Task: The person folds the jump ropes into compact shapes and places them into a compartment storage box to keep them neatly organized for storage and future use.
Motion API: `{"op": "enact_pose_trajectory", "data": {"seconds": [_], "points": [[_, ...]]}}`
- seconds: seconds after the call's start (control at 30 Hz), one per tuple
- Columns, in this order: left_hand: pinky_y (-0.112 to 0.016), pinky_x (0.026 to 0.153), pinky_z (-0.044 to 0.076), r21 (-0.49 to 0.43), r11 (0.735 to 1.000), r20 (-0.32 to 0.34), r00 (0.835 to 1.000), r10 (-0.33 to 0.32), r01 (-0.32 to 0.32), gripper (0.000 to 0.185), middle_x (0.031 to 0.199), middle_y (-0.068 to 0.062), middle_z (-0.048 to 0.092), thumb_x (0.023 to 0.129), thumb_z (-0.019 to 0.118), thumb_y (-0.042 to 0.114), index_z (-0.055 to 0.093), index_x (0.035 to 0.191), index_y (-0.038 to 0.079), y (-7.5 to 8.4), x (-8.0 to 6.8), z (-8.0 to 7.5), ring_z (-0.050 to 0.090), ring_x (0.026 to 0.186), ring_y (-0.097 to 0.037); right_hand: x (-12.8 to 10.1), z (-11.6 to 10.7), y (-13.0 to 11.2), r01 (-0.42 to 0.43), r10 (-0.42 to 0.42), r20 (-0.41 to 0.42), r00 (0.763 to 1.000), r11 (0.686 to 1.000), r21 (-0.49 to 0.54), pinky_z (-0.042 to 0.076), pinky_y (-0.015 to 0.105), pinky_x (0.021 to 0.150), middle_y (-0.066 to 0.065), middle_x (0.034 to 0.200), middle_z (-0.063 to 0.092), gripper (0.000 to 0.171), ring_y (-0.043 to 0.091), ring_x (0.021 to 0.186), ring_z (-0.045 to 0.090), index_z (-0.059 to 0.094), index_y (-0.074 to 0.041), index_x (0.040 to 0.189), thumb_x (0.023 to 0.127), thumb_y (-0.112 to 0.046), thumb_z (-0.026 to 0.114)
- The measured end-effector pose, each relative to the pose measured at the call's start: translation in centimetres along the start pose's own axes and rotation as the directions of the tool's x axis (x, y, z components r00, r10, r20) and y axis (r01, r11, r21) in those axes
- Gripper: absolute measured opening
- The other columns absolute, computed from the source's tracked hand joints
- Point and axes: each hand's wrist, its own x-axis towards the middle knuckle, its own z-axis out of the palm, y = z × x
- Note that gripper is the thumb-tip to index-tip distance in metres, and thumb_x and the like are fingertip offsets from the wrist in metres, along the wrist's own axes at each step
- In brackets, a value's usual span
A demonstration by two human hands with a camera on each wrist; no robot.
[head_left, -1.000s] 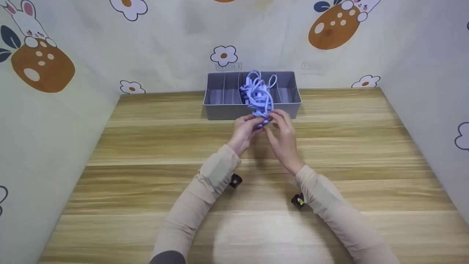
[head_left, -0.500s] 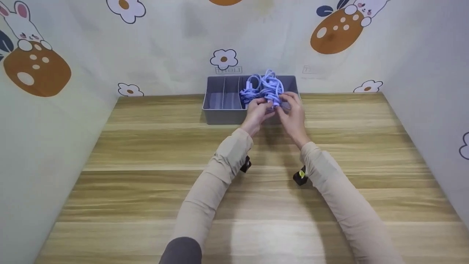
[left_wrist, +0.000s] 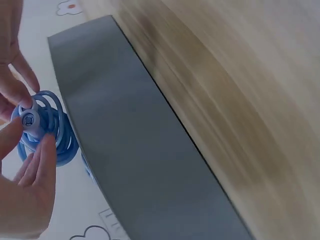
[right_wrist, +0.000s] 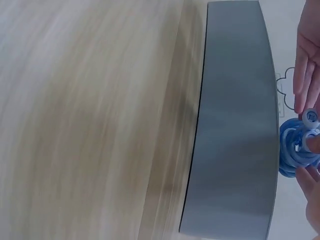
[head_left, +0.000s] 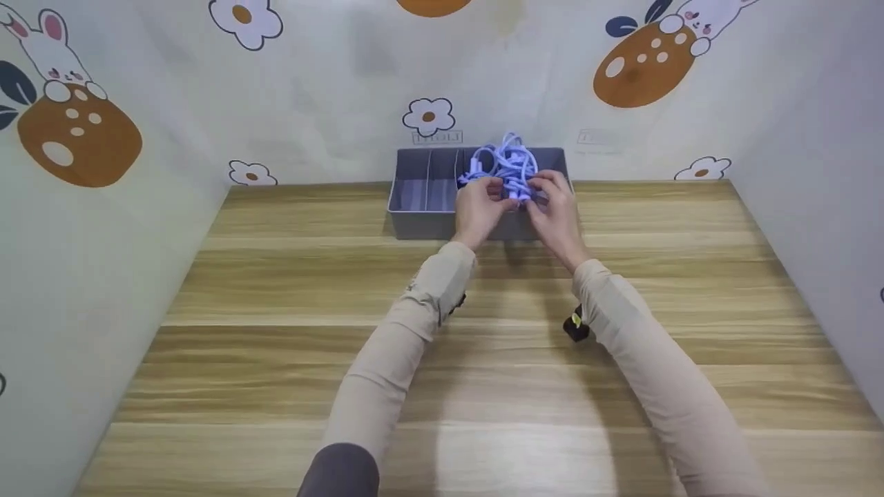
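Cable bundle [head_left: 506, 168], a light blue tangle of loops, sits right between both hands, held up over the right half of the grey divided box [head_left: 421, 197] at the back of the wooden table [head_left: 276, 331]. Left hand [head_left: 475, 209] pinches it from the left side, fingertips curled in on the cords, and the right hand [head_left: 556, 210] does the same from the right, so the bundle is squeezed between the two sets of fingertips with loops sticking up above them. In the left wrist view you can see a round connector end [left_wrist: 29, 120] poking out between the fingers [left_wrist: 44, 160], with coils wrapped behind it. Both forearms in beige sleeves reach straight forward across the table, wrists close together just in front of the box's front wall.
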Motion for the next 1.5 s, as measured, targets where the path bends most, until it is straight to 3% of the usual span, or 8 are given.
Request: {"op": "enact_pose_trajectory", "data": {"seconds": [0.13, 0.3, 0.53, 0.8, 0.9, 1.0, 1.3, 1.5], "points": [[-0.029, 0.095, 0.040, 0.217, 0.957, 0.078, 0.981, 0.178, -0.191, 0.051, 0.125, -0.010, 0.055, 0.078, 0.072, 0.023, 0.055, 0.123, 0.007, 0.0, 0.3, -0.5, 0.054, 0.112, -0.020, 0.0, -0.1, 0.5, 0.022, -0.021, 0.005, 1.000, 0.999, -0.043, 0.052, 0.032, 0.075, 0.021, 0.110, 0.052, 0.019, 0.026, 0.091, 0.056, 0.059, 0.011, 0.096, 0.078, 0.010, 0.057], [-0.035, 0.106, 0.028, 0.238, 0.907, 0.245, 0.925, 0.291, -0.348, 0.055, 0.141, -0.016, 0.035, 0.086, 0.062, 0.023, 0.043, 0.133, 0.004, -0.6, 0.9, -1.0, 0.036, 0.128, -0.026, -0.2, -0.2, 0.8, 0.010, -0.004, 0.065, 0.998, 0.996, -0.091, 0.050, 0.036, 0.077, 0.025, 0.121, 0.047, 0.021, 0.030, 0.094, 0.055, 0.053, 0.011, 0.102, 0.081, 0.007, 0.055], [-0.036, 0.104, 0.032, 0.328, 0.840, 0.280, 0.894, 0.351, -0.433, 0.050, 0.137, -0.016, 0.040, 0.089, 0.057, 0.027, 0.045, 0.132, 0.003, -0.8, 0.9, -0.5, 0.041, 0.125, -0.027, 0.0, -0.7, 0.9, 0.017, 0.000, 0.113, 0.994, 0.988, -0.150, 0.049, 0.038, 0.079, 0.028, 0.123, 0.047, 0.024, 0.034, 0.092, 0.056, 0.051, 0.011, 0.106, 0.082, 0.008, 0.054], [-0.040, 0.091, 0.044, 0.461, 0.706, 0.281, 0.843, 0.458, -0.537, 0.045, 0.127, -0.020, 0.050, 0.088, 0.058, 0.024, 0.051, 0.127, 0.004, -1.2, 0.7, -0.1, 0.053, 0.110, -0.032, -0.1, -0.7, 1.3, 0.088, -0.051, 0.165, 0.985, 0.970, -0.226, 0.041, 0.042, 0.093, 0.029, 0.125, 0.047, 0.023, 0.038, 0.108, 0.049, 0.052, 0.011, 0.104, 0.083, 0.006, 0.055], [-0.039, 0.089, 0.046, 0.484, 0.675, 0.285, 0.830, 0.479, -0.556, 0.045, 0.125, -0.020, 0.051, 0.086, 0.059, 0.022, 0.050, 0.126, 0.003, -1.5, 0.7, 0.0, 0.055, 0.107, -0.031, -0.2, -0.6, 1.4, 0.140, -0.089, 0.195, 0.977, 0.952, -0.270, 0.036, 0.044, 0.098, 0.029, 0.123, 0.048, 0.024, 0.040, 0.112, 0.046, 0.052, 0.011, 0.105, 0.082, 0.006, 0.055], [-0.039, 0.087, 0.047, 0.496, 0.664, 0.288, 0.827, 0.483, -0.560, 0.046, 0.124, -0.020, 0.052, 0.085, 0.060, 0.021, 0.050, 0.126, 0.002, -1.8, 0.7, 0.2, 0.057, 0.105, -0.031, -0.1, -0.6, 1.4, 0.166, -0.101, 0.222, 0.970, 0.941, -0.294, 0.037, 0.045, 0.098, 0.029, 0.122, 0.049, 0.025, 0.041, 0.110, 0.048, 0.052, 0.012, 0.106, 0.081, 0.005, 0.056], [-0.037, 0.089, 0.046, 0.532, 0.665, 0.306, 0.851, 0.426, -0.524, 0.047, 0.126, -0.018, 0.052, 0.086, 0.060, 0.024, 0.050, 0.126, 0.003, -1.7, 0.9, 0.5, 0.055, 0.108, -0.030, 0.7, -0.7, 1.1, 0.164, -0.059, 0.293, 0.954, 0.924, -0.346, 0.036, 0.046, 0.099, 0.030, 0.119, 0.051, 0.030, 0.042, 0.110, 0.047, 0.051, 0.012, 0.108, 0.081, 0.002, 0.058], [-0.037, 0.086, 0.048, 0.580, 0.644, 0.339, 0.867, 0.366, -0.499, 0.046, 0.128, -0.017, 0.051, 0.089, 0.055, 0.027, 0.049, 0.128, 0.004, -1.4, 1.1, 0.5, 0.056, 0.107, -0.030, 1.3, -0.5, 0.8, 0.167, -0.049, 0.320, 0.946, 0.921, -0.353, 0.042, 0.049, 0.087, 0.027, 0.104, 0.055, 0.026, 0.042, 0.096, 0.052, 0.051, 0.009, 0.101, 0.078, 0.002, 0.060]]}}
